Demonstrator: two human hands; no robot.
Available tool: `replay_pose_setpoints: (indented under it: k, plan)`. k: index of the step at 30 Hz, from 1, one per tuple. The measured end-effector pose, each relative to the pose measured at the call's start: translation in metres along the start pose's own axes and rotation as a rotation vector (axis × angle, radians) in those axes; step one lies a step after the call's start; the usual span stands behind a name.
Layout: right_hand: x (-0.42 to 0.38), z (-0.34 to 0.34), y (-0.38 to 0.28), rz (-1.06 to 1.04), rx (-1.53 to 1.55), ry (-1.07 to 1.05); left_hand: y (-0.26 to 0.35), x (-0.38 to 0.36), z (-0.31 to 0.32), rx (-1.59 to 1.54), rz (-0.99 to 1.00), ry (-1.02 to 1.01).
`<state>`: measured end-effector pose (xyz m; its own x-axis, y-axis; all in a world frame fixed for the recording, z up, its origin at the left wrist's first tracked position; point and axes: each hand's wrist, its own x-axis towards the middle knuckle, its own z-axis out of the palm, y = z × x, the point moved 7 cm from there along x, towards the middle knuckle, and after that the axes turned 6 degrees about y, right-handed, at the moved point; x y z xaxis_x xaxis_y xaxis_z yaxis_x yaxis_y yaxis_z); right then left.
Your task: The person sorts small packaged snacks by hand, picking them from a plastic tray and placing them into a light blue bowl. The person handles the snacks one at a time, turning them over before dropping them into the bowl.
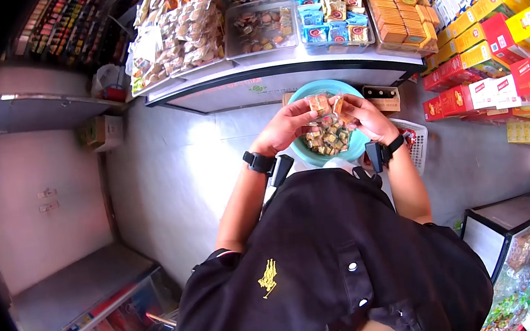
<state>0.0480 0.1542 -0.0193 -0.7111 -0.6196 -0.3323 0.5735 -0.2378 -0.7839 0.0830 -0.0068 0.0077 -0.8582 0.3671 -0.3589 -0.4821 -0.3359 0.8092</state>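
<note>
Your left hand (288,125) and right hand (364,117) are both pinched on a clear snack packet (325,105), held right above the teal basin (309,92) of wrapped sweets so anything dropped lands inside it.

Head view, looking down: both hands meet over a teal basin (308,155) at approx 12 o'clock from the body. Left hand (287,127) and right hand (364,117) pinch a clear wrapped snack pack (323,105) between them, fingers closed on its edges. Basin holds small wrapped sweets (329,140). Black wristband on each wrist. At 12 o'clock beyond the basin, a white display counter (281,78) w/ trays of packaged snacks. At 2 o'clock, stacked red & yellow boxes (500,47). White basket (418,141) just right of the right wrist.
</note>
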Motion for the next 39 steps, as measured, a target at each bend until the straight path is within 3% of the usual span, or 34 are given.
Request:
replay_pose_setpoints:
  k: [5,12,16,19,20,23,29,39]
  plan:
    - [0.029,0.028,0.031,0.046,-0.175,0.061,-0.009,-0.027,-0.048,0.020,-0.013,0.069]
    - [0.049,0.059,0.036,0.021,-0.475,0.062,0.000,-0.047,-0.064,0.195,0.034,0.117]
    - [0.052,0.054,0.040,0.046,-0.385,0.073,-0.007,-0.038,-0.070,0.122,0.031,0.159]
    - [0.045,0.046,0.018,-0.085,-0.264,0.147,-0.010,-0.027,-0.073,0.072,0.007,0.201]
    - [0.048,0.035,0.015,-0.191,-0.299,0.097,-0.011,-0.023,-0.074,0.075,0.007,0.217]
    - [0.037,0.037,-0.008,-0.251,-0.173,0.050,-0.016,-0.010,-0.078,0.079,0.015,0.223]
    - [0.037,0.035,-0.013,-0.185,-0.177,0.041,0.020,-0.017,-0.052,0.152,0.097,0.310]
    - [0.047,0.030,-0.007,-0.186,-0.208,0.129,0.014,-0.019,-0.063,0.095,0.125,0.277]
